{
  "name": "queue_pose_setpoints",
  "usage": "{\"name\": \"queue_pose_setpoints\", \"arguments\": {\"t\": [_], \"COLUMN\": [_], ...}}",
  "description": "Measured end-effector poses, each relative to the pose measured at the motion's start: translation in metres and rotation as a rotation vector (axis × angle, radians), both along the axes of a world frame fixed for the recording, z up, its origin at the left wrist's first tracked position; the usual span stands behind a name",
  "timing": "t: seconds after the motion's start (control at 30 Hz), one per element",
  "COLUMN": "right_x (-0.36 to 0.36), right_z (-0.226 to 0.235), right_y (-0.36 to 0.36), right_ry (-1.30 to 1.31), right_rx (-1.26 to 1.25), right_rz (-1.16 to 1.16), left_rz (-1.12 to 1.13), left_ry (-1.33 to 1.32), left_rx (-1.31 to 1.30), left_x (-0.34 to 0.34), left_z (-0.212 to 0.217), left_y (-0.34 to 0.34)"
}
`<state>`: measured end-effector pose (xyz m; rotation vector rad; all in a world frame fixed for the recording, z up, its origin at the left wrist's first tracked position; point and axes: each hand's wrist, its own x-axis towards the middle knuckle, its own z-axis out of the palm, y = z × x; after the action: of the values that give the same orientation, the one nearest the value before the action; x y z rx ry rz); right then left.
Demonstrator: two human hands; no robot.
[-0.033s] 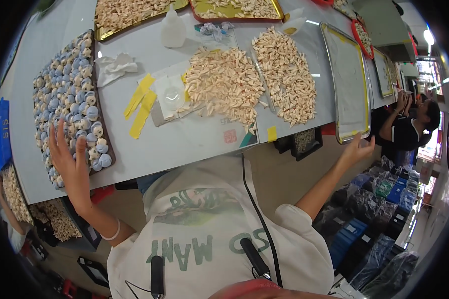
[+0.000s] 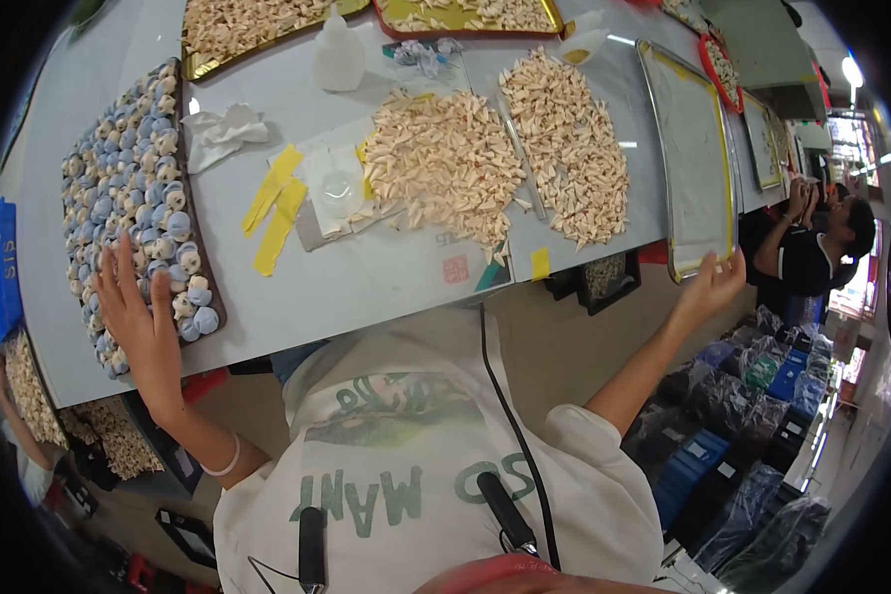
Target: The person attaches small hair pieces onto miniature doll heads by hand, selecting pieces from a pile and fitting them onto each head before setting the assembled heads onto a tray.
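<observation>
My left hand (image 2: 137, 312) lies with spread fingers over the near part of a tray (image 2: 205, 272) full of small round blue-and-cream pieces (image 2: 134, 203). Its fingertips rest on or just above the pieces; I cannot tell which. On the right, my right hand (image 2: 711, 289) is at the near end of a shallow metal-rimmed tray (image 2: 688, 163) with yellow tape along its edges. The thumb and fingers are apart, close to the rim, and nothing shows between them. Whether they touch the rim is unclear.
Two heaps of small pointed cream pieces (image 2: 441, 163) lie mid-table beside a clear round dish (image 2: 341, 193) and yellow tape strips (image 2: 280, 223). A white squeeze bottle (image 2: 339, 59) and crumpled tissue (image 2: 220, 136) stand behind. Gold trays (image 2: 465, 28) line the back; a co-worker (image 2: 812, 238) sits right.
My right hand has turned slightly, its fingers rising beside the tray's near end. The left hand stays spread over the blue-and-cream pieces. The table scene has shifted a little left.
</observation>
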<state>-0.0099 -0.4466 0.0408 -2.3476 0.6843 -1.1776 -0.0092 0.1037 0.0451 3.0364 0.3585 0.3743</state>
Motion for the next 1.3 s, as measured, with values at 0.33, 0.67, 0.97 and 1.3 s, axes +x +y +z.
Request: {"name": "queue_pose_setpoints", "arguments": {"t": [0.33,0.67,0.97,1.3], "right_x": [0.072,0.062,0.061,0.064], "right_z": [0.018,0.005,-0.008,-0.001], "right_y": [0.093,0.045,0.058,0.085], "right_ry": [0.574,0.441,0.418,0.4], "right_rx": [-0.028,-0.443,-0.132,-0.029], "right_rz": [0.733,0.223,0.388,0.557], "left_rz": [-0.08,-0.04,-0.052,-0.094], "left_ry": [-0.02,-0.057,-0.027,-0.066], "left_rx": [-0.101,-0.101,-0.113,-0.094], "left_x": [0.013,0.006,0.01,0.011], "left_z": [-0.006,-0.005,-0.008,-0.006], "left_y": [-0.007,-0.008,-0.01,-0.01]}}
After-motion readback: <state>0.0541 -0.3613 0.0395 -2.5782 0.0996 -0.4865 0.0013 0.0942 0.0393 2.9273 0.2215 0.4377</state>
